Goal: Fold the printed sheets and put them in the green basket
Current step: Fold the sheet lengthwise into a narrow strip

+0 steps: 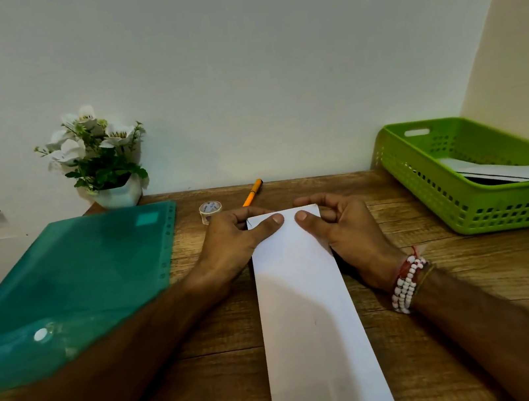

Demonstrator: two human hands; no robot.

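Observation:
A long white sheet (309, 314), folded lengthwise into a narrow strip, lies on the wooden desk (458, 273) and runs from the near edge toward the wall. My left hand (234, 239) and my right hand (340, 226) pinch its far end, thumbs on top, fingers curled at the far edge. The green basket (464, 200) stands at the right by the wall. Inside it lie folded sheets (508, 172).
A teal plastic folder (71, 283) covers the left side of the desk. At the back stand a white pot of flowers (103, 156), a small tape roll (210, 210) and an orange pen (252, 192). Walls close the back and right.

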